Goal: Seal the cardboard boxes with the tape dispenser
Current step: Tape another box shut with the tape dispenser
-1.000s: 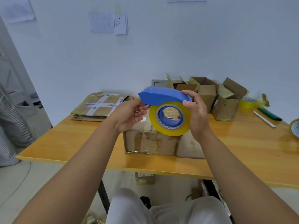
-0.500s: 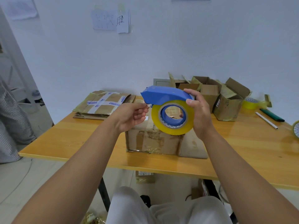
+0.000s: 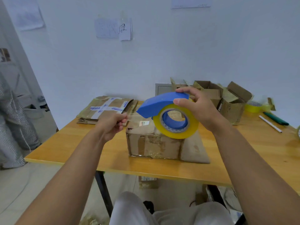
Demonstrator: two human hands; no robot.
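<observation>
From the head camera, the right hand (image 3: 201,109) is gripping the blue tape dispenser (image 3: 168,114) above the cardboard box (image 3: 154,143) on the counter (image 3: 81,146). The left hand (image 3: 113,124) is pinching the clear tape end (image 3: 132,115), drawing it out. Next, likely, the end needs pressing onto the box's seam.

1 blue tape dispenser (image 3: 162,103), 1 closed cardboard box (image 3: 154,143), approx. 3 open boxes (image 3: 230,108) at back, 1 flattened-box stack (image 3: 105,109), 1 spare yellow tape roll (image 3: 253,107), 1 white pen (image 3: 270,123).
</observation>
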